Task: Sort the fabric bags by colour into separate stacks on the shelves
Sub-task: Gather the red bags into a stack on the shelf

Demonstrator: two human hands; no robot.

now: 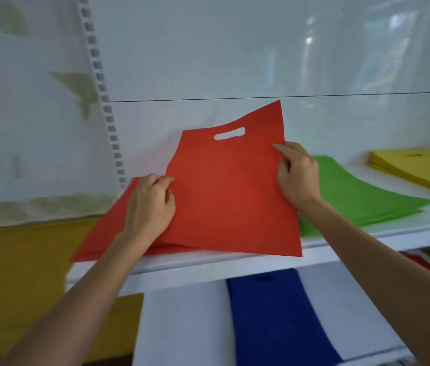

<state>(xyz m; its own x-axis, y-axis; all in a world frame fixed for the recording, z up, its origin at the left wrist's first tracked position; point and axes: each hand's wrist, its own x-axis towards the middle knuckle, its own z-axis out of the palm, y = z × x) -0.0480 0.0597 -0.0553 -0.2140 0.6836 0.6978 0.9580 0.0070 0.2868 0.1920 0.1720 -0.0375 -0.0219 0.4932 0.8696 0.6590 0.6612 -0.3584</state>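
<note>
White shelf (208,265), glossy white back panel (235,48).
Left hand (150,204) and right hand (298,173) pinch a red bag (229,194) above the red stack (97,241).

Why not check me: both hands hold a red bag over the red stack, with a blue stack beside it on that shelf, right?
Not blue: the head view shows a green stack beside the red stack on that shelf. The rest holds.

Red bag (224,191) tilted over red stack (102,239), upper shelf (208,268)
</note>
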